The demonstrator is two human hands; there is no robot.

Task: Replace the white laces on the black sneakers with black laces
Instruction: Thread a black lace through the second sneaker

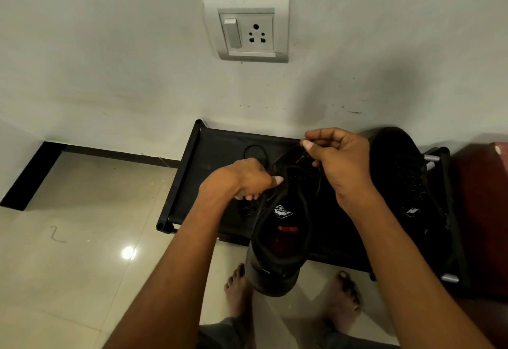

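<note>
Person stands barefoot at a low black shoe rack (192,156) against the wall. Left hand (244,179) grips the left side of a black sneaker (277,241) near its tongue, fingers curled round the upper, thumb pointing right. The sneaker sits at the rack's front edge, heel hanging off toward the feet (239,288), toe toward the wall. Right hand (338,156) is raised over the sneaker's toe end, thumb and forefinger pinching the end of a black lace (299,159), which runs down into the eyelet area. Second black sneaker (401,173) lies at the rack's right end, toe toward the wall. Wall socket (247,31) above the rack. Small bit of string (56,234) on the tiled floor (82,266), left of the rack.
</note>
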